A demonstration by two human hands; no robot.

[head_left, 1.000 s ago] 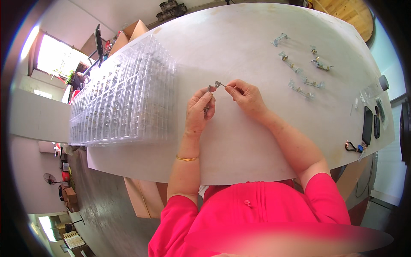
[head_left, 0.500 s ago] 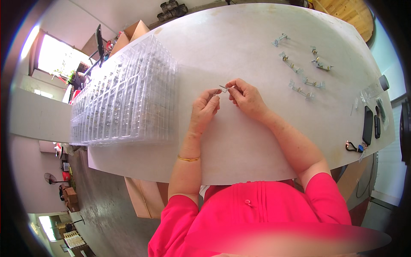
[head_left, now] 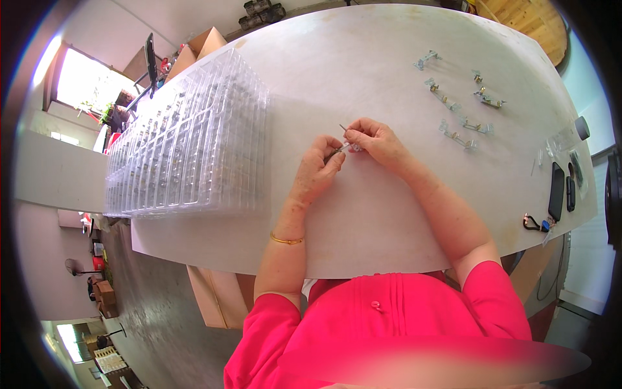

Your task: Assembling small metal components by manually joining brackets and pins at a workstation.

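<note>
Over the middle of the table, my two hands meet at a small silvery metal part [head_left: 348, 148]. My left hand [head_left: 317, 170] pinches its left end between thumb and fingers. Closed around the other end is my right hand [head_left: 379, 144]; a thin metal tip pokes up beside its thumb. The fingers cover most of the part, so its full shape is hidden. Farther right lie several small metal fittings, some with brass-coloured pieces, such as one fitting [head_left: 488, 98] and another nearer one [head_left: 457, 136].
A tall stack of clear plastic compartment trays [head_left: 194, 139] holding small parts stands at the left. Toward the right edge of the pale table [head_left: 363, 58] lie a black flat case [head_left: 556, 191], a dark cord loop [head_left: 532, 223] and clear plastic bags [head_left: 558, 141]. Behind the trays is a cardboard box [head_left: 208, 43].
My left hand has moved slightly right and tipped toward my right hand, closing the gap between them. The metal part has turned between the fingers.
</note>
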